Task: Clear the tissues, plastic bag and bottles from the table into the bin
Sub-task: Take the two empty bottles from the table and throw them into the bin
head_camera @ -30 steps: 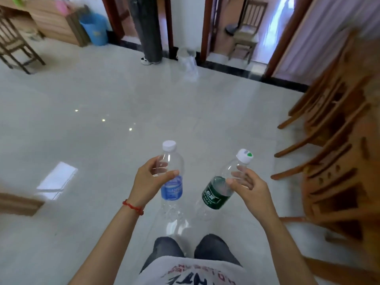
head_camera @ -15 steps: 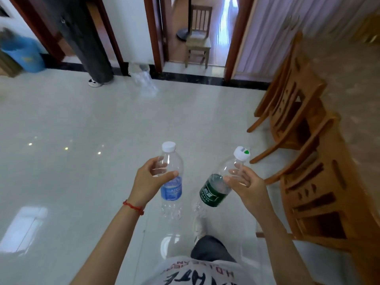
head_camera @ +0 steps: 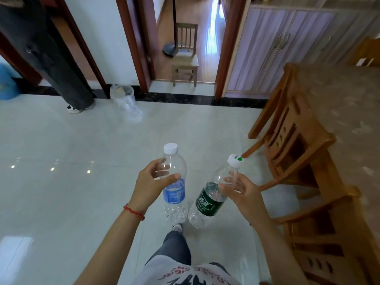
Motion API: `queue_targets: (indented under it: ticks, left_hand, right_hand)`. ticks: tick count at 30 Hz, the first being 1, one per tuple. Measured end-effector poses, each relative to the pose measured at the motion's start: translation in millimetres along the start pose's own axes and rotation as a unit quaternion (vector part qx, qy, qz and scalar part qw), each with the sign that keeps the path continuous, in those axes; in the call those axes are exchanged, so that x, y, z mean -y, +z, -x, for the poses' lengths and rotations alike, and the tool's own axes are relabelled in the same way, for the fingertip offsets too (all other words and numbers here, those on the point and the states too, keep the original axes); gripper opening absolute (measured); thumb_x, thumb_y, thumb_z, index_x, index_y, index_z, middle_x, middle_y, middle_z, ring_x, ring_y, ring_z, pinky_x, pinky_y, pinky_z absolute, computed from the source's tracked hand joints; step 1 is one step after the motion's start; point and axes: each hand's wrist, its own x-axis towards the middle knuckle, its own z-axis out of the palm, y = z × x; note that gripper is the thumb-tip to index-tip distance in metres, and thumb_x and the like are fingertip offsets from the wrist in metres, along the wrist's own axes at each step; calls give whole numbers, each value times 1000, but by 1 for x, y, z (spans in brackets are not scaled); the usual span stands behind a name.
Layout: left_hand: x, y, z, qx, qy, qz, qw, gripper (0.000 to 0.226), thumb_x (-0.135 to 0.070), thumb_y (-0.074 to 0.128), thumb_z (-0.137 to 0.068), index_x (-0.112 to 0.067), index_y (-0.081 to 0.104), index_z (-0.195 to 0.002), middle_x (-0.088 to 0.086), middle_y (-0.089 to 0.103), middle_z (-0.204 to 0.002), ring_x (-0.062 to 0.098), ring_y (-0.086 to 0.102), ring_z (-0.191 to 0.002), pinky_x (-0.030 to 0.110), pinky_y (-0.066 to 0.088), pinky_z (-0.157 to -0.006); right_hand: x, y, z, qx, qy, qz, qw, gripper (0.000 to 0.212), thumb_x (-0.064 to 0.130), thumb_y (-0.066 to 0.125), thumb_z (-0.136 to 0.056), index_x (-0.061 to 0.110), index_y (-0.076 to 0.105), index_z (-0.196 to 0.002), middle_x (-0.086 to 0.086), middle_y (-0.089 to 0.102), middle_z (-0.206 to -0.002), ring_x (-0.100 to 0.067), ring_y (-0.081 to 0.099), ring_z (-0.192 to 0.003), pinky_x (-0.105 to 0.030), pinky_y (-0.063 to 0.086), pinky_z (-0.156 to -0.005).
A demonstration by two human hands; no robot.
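My left hand [head_camera: 151, 185] grips a clear, empty bottle with a blue label [head_camera: 174, 194] and a white cap, held upright. My right hand [head_camera: 244, 192] grips a second clear bottle with a green label [head_camera: 207, 199], tilted with its white cap up and to the right. Both bottles hang in front of me over the tiled floor. A small bin lined with a clear plastic bag [head_camera: 122, 95] stands on the floor by the far wall, between two doorways.
The table [head_camera: 349, 124] with a patterned cloth runs along the right, with wooden chairs [head_camera: 292, 136] tucked against it. Another person's dark-trousered leg [head_camera: 67, 79] stands left of the bin. A blue bucket [head_camera: 6, 83] sits at far left. A small chair [head_camera: 185, 56] stands in the doorway.
The view has swung right and moved forward across the floor; the lined bin is nearer and more central. Both hands keep the same hold on their bottles.
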Motion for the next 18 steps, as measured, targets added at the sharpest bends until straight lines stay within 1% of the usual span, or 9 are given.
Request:
queue_targets:
  ticks: [2,6,9,13,14,16,18]
  left_hand:
    - [-7,-1,-44,5,5,2,1000,51,-15,75,-70,-16,54,-116,3,63,-105,16,61,-90,15,46,-66]
    - [-27,-2,-133,29,6,-2,1000,50,-13,75,-70,-17,55,-115,4,64,-104,15,61,-88,13,45,-64]
    - [-49,-2,-194,44,15,-12,999,51,-12,76,-68,-16,55,-115,4,65,-101,11,61,-85,8,46,-60]
    - [-72,3,-261,56,24,-17,998,52,-10,76,-68,-14,55,-116,3,65,-100,10,61,-85,4,48,-59]
    - [-76,5,-277,57,23,-17,998,51,-10,76,-69,-15,55,-116,4,64,-101,9,62,-85,4,48,-59]
    - [-81,12,-309,60,18,-13,998,50,-10,75,-69,-15,55,-115,4,64,-101,7,61,-85,3,47,-58]
    - [-88,22,-343,65,12,-16,998,51,-12,75,-70,-15,55,-116,3,64,-101,5,61,-85,4,47,-57]
  right_hand:
    - [12,5,-39,-12,-3,2,1000,49,24,74,-74,17,57,-119,3,67,-105,-4,62,-96,-11,49,-69]
    - [41,12,-114,-37,5,2,999,47,26,73,-74,19,56,-118,4,66,-105,0,60,-94,-12,49,-68]
    - [63,12,-163,-61,3,-9,998,43,25,73,-74,24,56,-113,5,65,-104,-1,60,-95,-9,49,-66]
    - [84,8,-220,-68,17,-13,997,34,30,74,-73,37,55,-100,12,64,-102,-1,60,-95,-12,47,-69]
    - [87,7,-234,-71,22,-12,997,33,31,73,-72,38,55,-99,12,65,-103,-3,60,-96,-13,47,-71]
    - [93,3,-265,-78,29,-6,996,38,33,73,-73,32,56,-107,8,65,-106,-7,61,-99,-17,46,-75]
    - [98,-3,-299,-83,32,-9,996,43,31,73,-73,27,56,-112,7,65,-107,-8,60,-100,-16,45,-75]
